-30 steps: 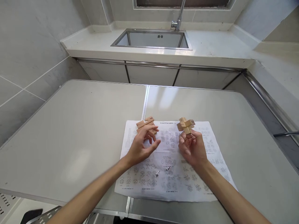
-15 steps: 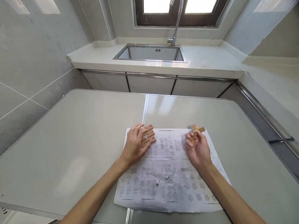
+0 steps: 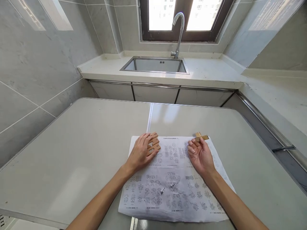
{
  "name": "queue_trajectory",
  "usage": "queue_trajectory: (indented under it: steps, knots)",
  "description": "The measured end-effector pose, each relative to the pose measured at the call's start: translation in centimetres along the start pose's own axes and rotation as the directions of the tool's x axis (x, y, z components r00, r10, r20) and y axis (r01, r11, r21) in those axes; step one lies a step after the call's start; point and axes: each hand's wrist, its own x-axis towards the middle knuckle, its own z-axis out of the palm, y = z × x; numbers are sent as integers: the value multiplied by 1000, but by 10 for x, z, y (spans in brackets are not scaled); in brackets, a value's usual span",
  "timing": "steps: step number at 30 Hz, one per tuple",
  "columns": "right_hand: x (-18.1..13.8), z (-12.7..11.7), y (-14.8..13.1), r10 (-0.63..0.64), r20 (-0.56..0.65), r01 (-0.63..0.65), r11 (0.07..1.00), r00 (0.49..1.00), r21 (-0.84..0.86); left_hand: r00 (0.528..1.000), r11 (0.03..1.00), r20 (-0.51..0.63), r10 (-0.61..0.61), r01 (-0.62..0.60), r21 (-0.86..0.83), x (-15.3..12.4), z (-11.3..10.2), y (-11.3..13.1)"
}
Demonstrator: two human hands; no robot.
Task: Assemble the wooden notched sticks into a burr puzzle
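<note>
My left hand [image 3: 141,152] lies flat, fingers stretched over a few notched wooden puzzle pieces [image 3: 154,144] at the top left of a printed instruction sheet [image 3: 172,185]. My right hand [image 3: 200,155] is palm up with curled fingers at the sheet's top right. Its fingertips pinch a small cross-shaped wooden puzzle assembly [image 3: 200,137], which sits low at the paper's edge.
The sheet lies on a grey table [image 3: 72,150] with a seam down its middle. Behind it runs a white counter with a steel sink [image 3: 155,65] and a tap [image 3: 178,32] under a window. Tiled walls stand to the left.
My left hand reached forward and settled flat on the loose wooden pieces. My right hand lowered the cross assembly toward the table. The camera tilted up, showing the window.
</note>
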Motion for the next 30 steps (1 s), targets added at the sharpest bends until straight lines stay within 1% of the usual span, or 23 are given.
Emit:
queue_trajectory:
  steps: [5,12,15,17,19,22,30]
  knots:
    - [5,-4,-3,-48,67,53,996,997,-71,1000,1000,-6,-14,14,-13,0,-1,0]
    - [8,-5,-7,-34,59,36,999,998,-22,1000,999,-6,-9,9,-44,-1,-7,4]
    - [7,-5,-7,-37,66,38,999,997,-25,997,996,-36,-75,73,-50,1,-10,3]
    - [7,-3,-6,-38,75,41,998,996,-42,986,992,-104,-127,125,-18,3,-12,0]
    - [5,-1,-5,-36,90,43,996,995,-75,973,986,-164,-163,167,15,5,-13,-4]
    - [1,3,-1,-25,130,45,988,991,-148,961,978,-202,-188,201,45,7,-16,-9]
    - [-7,12,7,-16,250,115,915,968,-386,973,976,-158,-170,189,110,8,-12,-9]
